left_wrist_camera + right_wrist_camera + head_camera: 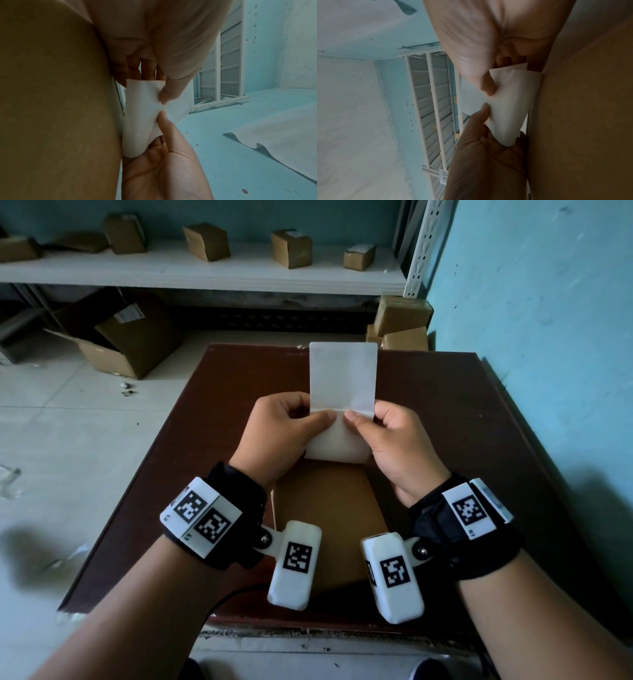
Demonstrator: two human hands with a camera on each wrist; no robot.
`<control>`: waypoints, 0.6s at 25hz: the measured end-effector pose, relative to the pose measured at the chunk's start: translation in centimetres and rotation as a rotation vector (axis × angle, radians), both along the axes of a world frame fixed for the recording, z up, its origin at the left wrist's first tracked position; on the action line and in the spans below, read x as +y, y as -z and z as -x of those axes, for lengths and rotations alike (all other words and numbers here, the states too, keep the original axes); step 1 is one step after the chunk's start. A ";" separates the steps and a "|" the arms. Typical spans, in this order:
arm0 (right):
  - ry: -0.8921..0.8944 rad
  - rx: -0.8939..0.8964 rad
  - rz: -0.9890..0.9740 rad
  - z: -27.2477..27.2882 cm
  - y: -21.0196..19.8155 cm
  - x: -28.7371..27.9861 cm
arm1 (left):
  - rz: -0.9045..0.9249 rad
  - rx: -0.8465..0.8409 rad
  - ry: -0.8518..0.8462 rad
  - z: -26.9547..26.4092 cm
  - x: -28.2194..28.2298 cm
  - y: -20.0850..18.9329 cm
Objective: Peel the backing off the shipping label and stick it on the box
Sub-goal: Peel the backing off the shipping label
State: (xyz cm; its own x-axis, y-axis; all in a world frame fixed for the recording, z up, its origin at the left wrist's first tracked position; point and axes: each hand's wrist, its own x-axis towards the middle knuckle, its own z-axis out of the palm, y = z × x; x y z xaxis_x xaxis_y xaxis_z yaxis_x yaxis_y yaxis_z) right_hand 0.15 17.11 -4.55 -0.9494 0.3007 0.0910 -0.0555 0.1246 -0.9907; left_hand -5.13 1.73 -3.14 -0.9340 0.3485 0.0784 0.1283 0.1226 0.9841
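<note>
We pinch the label (342, 392) with both grips, left hand (284, 433) and right hand (394, 440), above the box (329, 518) on the worktop (445, 440). Wrist views show our thumbs (173, 86) meeting on the paper, hidden fingers behind. Cartons (205, 241) line the shelf at 12 o'clock.

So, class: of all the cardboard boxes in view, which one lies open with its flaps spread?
The big box on the floor, left of the table: its flaps hang open. The shelf boxes are closed.
</note>
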 end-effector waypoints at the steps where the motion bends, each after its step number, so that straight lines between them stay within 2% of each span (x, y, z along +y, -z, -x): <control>1: 0.006 0.000 -0.009 0.0 0.0 0.0 | -0.007 -0.019 0.007 0.0 0.0 -0.1; 10: -0.010 -0.011 0.069 -0.2 -0.3 -0.1 | 0.012 0.019 0.002 -0.2 -0.1 -0.2; 15: 0.028 -0.003 -0.009 0.0 -0.1 0.0 | -0.005 0.002 0.010 -0.1 0.1 -0.1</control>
State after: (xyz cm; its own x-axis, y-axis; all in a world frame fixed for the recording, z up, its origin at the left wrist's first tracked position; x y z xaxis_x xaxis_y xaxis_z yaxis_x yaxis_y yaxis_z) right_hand 0.17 17.11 -4.46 -0.9409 0.3263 0.0910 -0.0488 0.1353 -0.9896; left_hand -5.00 1.79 -3.03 -0.9303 0.3575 0.0819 0.1313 0.1161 0.9845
